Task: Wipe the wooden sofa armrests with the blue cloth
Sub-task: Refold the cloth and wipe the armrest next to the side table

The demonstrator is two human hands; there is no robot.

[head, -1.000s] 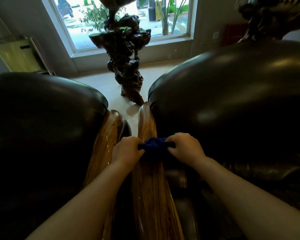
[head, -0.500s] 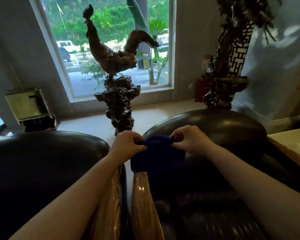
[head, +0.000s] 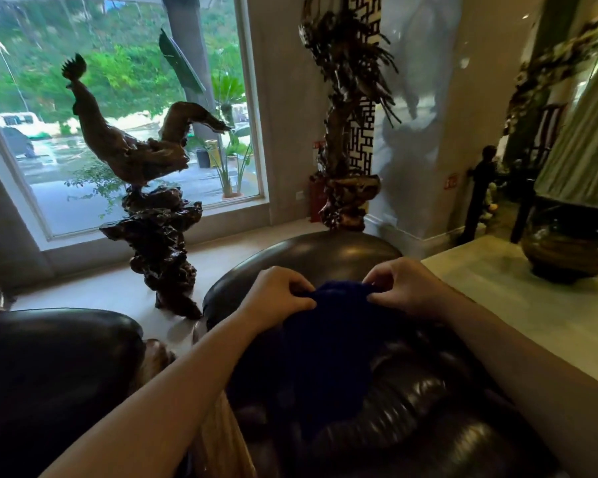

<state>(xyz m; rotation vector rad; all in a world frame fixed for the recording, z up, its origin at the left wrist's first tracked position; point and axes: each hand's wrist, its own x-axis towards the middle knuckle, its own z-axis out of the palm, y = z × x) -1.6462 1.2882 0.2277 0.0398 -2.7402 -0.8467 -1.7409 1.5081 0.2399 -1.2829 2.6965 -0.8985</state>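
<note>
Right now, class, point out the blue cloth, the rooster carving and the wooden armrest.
blue cloth (head: 328,339): head view, middle of the hanging fabric.
rooster carving (head: 128,150): head view, the bird's body.
wooden armrest (head: 221,439): head view, bare grain below the left forearm.

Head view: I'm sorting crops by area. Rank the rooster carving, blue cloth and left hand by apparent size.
1. rooster carving, though it stands farther away
2. blue cloth, edges unclear against the dark sofa, so nearly level with the carving
3. left hand
</note>
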